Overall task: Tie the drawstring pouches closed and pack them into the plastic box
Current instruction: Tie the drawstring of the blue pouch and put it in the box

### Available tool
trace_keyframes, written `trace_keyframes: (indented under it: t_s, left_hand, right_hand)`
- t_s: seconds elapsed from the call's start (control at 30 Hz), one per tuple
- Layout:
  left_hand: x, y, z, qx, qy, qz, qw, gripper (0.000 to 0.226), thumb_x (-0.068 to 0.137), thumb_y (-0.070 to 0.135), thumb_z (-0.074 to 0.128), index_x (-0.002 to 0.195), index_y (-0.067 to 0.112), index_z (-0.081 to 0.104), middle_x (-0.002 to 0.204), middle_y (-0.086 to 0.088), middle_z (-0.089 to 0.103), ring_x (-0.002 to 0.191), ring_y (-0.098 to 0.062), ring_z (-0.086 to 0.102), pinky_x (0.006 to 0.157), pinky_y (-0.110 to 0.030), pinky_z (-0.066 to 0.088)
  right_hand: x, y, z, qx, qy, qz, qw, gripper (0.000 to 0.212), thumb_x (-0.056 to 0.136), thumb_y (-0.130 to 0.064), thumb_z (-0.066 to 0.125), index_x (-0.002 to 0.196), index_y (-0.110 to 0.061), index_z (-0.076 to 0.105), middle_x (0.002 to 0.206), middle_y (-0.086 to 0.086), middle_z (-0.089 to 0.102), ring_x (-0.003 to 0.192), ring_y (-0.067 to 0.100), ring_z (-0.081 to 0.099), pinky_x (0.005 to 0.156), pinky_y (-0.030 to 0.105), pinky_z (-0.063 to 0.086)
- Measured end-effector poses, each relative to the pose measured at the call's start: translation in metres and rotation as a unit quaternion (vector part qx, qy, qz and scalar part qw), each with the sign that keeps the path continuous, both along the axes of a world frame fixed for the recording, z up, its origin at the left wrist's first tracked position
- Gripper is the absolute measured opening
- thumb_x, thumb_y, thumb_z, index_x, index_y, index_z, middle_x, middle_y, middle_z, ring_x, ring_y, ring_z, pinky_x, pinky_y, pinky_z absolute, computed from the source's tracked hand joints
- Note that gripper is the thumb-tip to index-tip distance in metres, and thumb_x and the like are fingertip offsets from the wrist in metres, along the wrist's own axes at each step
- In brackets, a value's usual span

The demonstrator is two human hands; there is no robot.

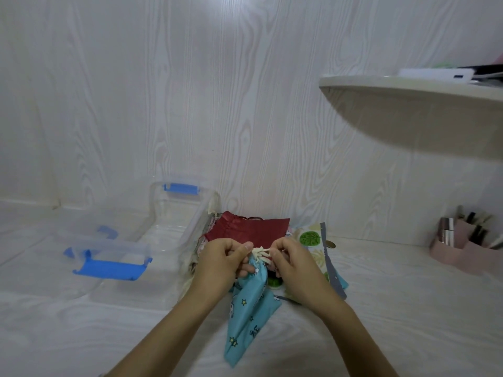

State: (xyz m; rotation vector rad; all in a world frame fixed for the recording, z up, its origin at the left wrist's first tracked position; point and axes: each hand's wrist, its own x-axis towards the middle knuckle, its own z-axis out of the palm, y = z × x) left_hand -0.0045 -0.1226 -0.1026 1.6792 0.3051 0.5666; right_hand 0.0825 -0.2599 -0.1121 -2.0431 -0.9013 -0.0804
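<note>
A light blue pouch printed with stars hangs from my hands, its gathered neck up between them. My left hand pinches the neck and the cream drawstring. My right hand pulls the other end of that cord. Behind my hands lies a dark red pouch on a pile of other pouches, with a white leaf-print pouch to its right. The clear plastic box with blue clips stands open on the left.
The box's clear lid with blue latches lies in front of the box at the left. A pink organiser with small items stands at the right. A white shelf juts out above on the right. The wall is close behind.
</note>
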Motion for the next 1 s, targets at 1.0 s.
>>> trace_keyframes:
  t_s: [1.0]
  left_hand:
    - [-0.004,-0.015,-0.009,-0.263,-0.007,0.015,0.965,0.017,0.097,0.007,0.049,0.093,-0.005,0.061,0.083,-0.019,0.072,0.067,-0.016,0.072,0.063,-0.021,0.059]
  right_hand:
    - [0.002,0.0,-0.009,0.017,0.129,0.044,0.99,0.019,0.103,-0.021,0.041,0.087,-0.02,0.052,0.079,-0.001,0.058,0.07,0.008,0.058,0.079,0.041,0.054]
